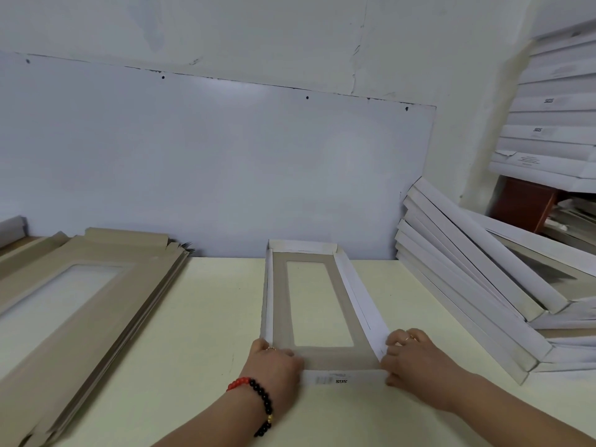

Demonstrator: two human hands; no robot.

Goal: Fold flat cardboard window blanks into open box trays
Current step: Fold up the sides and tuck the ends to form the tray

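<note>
A cardboard window blank [335, 356] lies on the cream table [200, 317] in front of me, its brown inside up and its white walls raised on all sides, with a rectangular window in the middle. My left hand [274, 366] grips its near left corner, fingers curled over the wall. At the near right corner my right hand [416, 362] grips the wall in the same way. The near white flap with an SGS print stands between both hands.
A stack of flat brown window blanks [80, 301] lies at the left. Folded white trays [467, 285] lean in a pile at the right, and more are stacked on a shelf [554, 124] at the far right. A white wall panel stands behind the table.
</note>
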